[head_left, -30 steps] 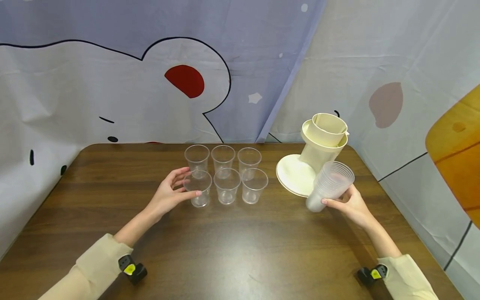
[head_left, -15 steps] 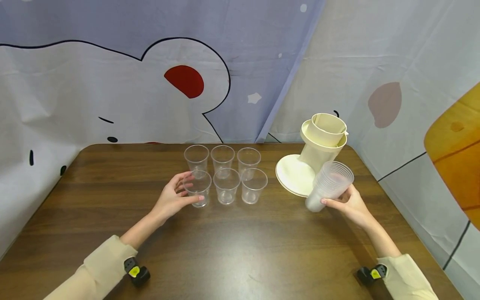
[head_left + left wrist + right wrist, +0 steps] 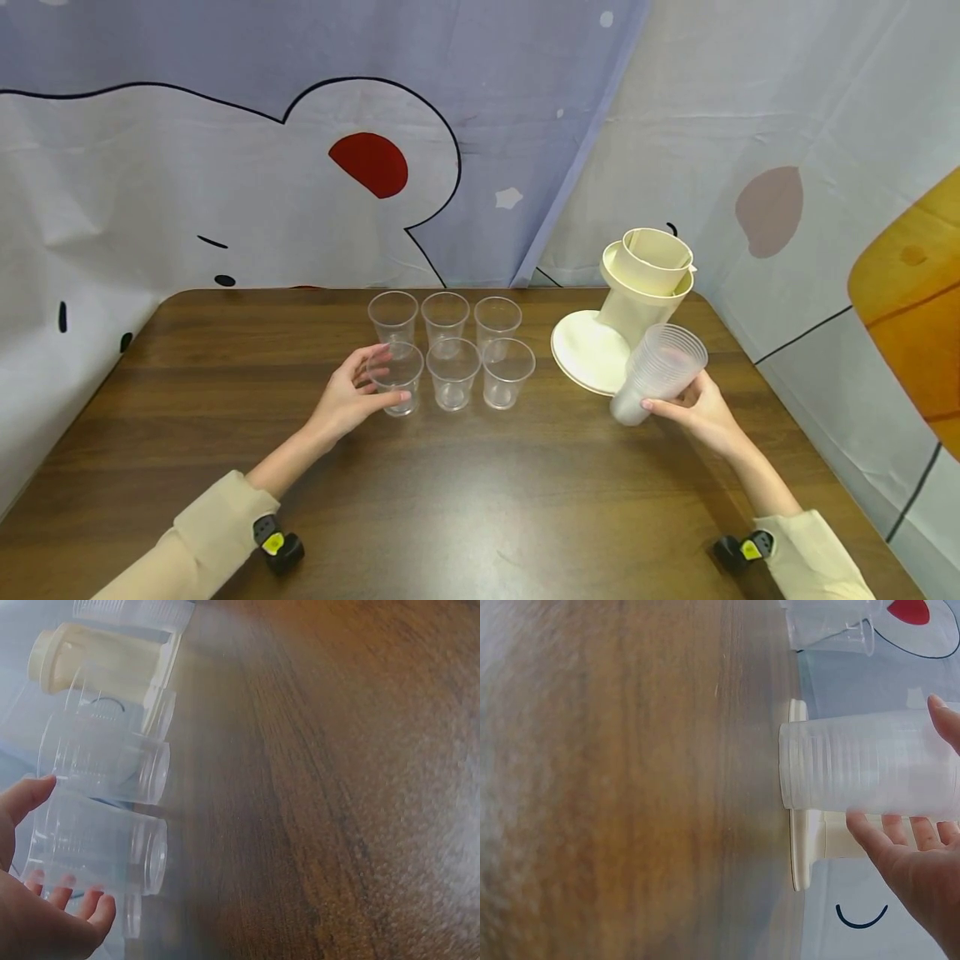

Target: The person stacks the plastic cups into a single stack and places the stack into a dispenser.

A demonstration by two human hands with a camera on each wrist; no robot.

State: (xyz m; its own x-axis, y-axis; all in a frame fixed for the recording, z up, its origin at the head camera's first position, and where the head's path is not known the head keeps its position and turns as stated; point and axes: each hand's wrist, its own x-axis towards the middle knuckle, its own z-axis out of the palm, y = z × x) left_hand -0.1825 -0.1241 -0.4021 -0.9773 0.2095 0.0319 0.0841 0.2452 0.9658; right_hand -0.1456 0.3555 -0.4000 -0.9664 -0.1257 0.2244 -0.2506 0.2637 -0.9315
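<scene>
My left hand (image 3: pixel 348 396) is around the front-left clear plastic cup (image 3: pixel 395 379), its thumb across the near side and its fingers behind. In the left wrist view this cup (image 3: pixel 90 840) stands on the table between the thumb and curled fingertips. At the right, my right hand (image 3: pixel 697 412) grips a tilted stack of nested clear plastic cups (image 3: pixel 663 362), thumb on the near side. The right wrist view shows the stack (image 3: pixel 855 761) between thumb and fingers, its lower end close to the table.
More clear cups (image 3: pixel 453 375) stand upright in two rows beside the left hand's cup. A cream plastic stand (image 3: pixel 588 350) with a round base and cylindrical upper part is behind the stack. The wooden table (image 3: pixel 480 500) meets a printed curtain (image 3: pixel 300 200) at the back.
My left hand has shifted slightly right and nearer, closing in around the front-left cup. The right hand and its cup stack have stayed in place.
</scene>
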